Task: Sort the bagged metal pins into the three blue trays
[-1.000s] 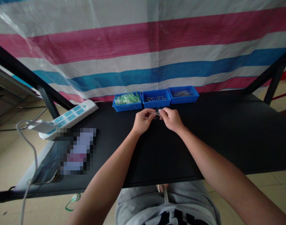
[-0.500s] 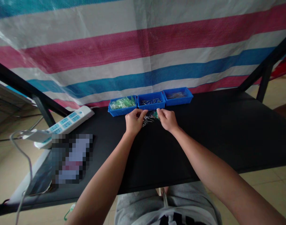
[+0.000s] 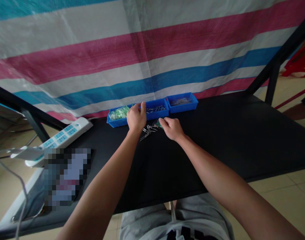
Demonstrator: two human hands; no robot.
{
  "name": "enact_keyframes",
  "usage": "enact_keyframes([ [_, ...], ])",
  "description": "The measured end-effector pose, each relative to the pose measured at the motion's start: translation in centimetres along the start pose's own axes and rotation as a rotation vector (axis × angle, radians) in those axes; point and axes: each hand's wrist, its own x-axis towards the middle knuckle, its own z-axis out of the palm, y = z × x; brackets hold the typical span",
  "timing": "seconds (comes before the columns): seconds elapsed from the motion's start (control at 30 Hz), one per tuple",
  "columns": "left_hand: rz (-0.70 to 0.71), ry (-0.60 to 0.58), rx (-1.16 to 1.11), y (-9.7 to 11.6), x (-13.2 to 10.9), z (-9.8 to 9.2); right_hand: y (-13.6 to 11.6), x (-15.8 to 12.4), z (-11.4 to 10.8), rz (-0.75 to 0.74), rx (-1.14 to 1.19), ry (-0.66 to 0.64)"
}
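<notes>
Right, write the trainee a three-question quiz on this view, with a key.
1. Which hand hides part of the blue bins from the camera?
2. True or false: the white power strip lies to the right of the bins.
3. What lies loose on the table beside the right hand? a) coins b) metal pins c) spoons

Key: 1. The left hand. 2. False. 3. b.
</notes>
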Motion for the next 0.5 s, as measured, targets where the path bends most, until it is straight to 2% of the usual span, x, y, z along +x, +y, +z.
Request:
enact_keyframes([
  [0.07, 0.027, 0.047, -0.064, -0.7, -1.3, -0.8, 0.2, 0.1, 0.1, 0.0, -0.003, 0.005],
  [0.13, 0.034, 0.038, -0.119, -1.6, -2.4, -1.5, 0.2, 0.1, 0.2, 0.005, -0.014, 0.009],
  [0.3, 0.03, -0.115, -0.174, -3.5, -4.1, -2.2, 0.3, 0.2, 0.4, 0.003, -0.074, 0.03],
  [0.4, 0.035, -0.198, -0.182, -4.3, -4.8, -2.3, 0.4, 0.1, 0.5, -0.097, -0.137, 0.02],
  [0.5, 0.046, -0.245, -0.187, -4.7, -5.4, -2.2, 0.2, -0.2, 0.7, -0.236, -0.208, -0.052],
])
